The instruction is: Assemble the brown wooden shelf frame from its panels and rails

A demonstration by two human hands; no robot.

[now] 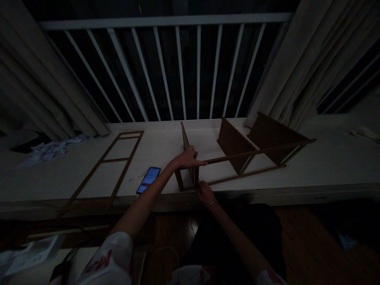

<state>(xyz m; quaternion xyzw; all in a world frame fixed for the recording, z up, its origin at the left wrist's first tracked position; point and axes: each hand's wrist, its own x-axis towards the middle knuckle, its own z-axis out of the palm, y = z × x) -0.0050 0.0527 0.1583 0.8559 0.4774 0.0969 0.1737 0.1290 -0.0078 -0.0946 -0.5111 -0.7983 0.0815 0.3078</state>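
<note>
A dark wooden shelf frame (237, 146) lies on its side on a pale ledge (326, 166) before a white railing. My left hand (188, 158) is closed over the top corner of its near end panel, where a thin rail joins. My right hand (204, 192) sits lower, fingers curled at the bottom corner of the same panel by the ledge's front edge; what it pinches, if anything, is too dark to make out. Two shelf boards (234, 142) stand between the rails farther right.
A separate ladder-shaped wooden side frame (109, 166) lies flat on the ledge to the left. A lit phone (148, 179) lies beside it. Crumpled paper (50, 150) sits far left. Curtains (311, 59) hang at both sides. A paper sheet (26, 257) lies on the floor.
</note>
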